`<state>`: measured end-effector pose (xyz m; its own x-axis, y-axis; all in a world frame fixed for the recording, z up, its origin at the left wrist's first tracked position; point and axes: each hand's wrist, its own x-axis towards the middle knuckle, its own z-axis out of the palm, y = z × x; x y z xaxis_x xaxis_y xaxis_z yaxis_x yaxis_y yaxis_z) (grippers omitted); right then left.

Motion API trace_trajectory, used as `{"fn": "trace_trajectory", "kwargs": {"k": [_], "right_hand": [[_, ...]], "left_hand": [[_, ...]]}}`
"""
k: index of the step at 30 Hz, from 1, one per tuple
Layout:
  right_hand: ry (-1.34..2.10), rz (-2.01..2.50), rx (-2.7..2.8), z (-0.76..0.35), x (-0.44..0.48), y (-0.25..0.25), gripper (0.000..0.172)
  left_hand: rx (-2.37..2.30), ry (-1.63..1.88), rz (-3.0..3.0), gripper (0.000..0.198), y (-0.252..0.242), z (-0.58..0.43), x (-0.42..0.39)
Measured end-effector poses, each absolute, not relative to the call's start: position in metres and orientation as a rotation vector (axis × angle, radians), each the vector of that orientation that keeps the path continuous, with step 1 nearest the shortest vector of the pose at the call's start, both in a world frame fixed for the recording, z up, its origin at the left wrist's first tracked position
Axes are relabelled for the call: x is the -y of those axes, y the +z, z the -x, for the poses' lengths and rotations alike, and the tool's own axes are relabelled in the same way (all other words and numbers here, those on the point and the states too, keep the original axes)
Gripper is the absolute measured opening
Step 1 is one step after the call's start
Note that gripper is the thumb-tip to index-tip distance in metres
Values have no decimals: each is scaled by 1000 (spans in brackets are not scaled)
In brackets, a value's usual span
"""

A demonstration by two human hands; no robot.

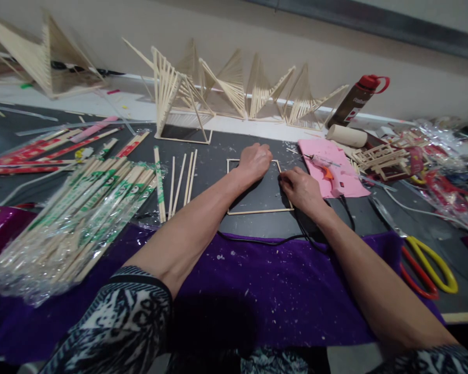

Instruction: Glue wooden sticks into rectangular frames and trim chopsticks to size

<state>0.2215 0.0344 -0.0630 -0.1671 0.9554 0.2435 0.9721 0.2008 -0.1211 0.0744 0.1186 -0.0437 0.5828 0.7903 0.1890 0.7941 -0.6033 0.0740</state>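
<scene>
A rectangular frame of thin wooden sticks [259, 211] lies flat on the dark tabletop in front of me. My left hand [255, 162] is closed over its far side, with the fingertips mostly hidden behind the knuckles. At the frame's right side, my right hand [301, 188] is closed in a pinch on the stick near the far right corner. Several loose sticks [179, 184] lie to the left of the frame, beside a chopstick pair in a green-printed wrapper [159, 184]. A glue gun [329, 174] rests on a pink cloth [349, 161] just right of my right hand.
Twisted stick structures [171, 93] stand along the wall. Plastic-bagged chopsticks [89, 218] are at left. A red-capped bottle [353, 101], a stick pile [382, 158] and scissors with red and yellow handles [432, 265] are at right. A black cord [257, 242] crosses the purple cloth [265, 291].
</scene>
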Motion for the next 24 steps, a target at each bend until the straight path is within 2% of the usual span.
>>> {"fn": "trace_trajectory", "kwargs": {"k": [17, 24], "right_hand": [[-78, 1832, 2190, -221, -36, -64, 25], [-25, 1748, 2086, -248, -35, -58, 32]], "left_hand": [[1383, -365, 2776, 33, -49, -74, -122], [1370, -315, 2774, 33, -46, -73, -122]]}}
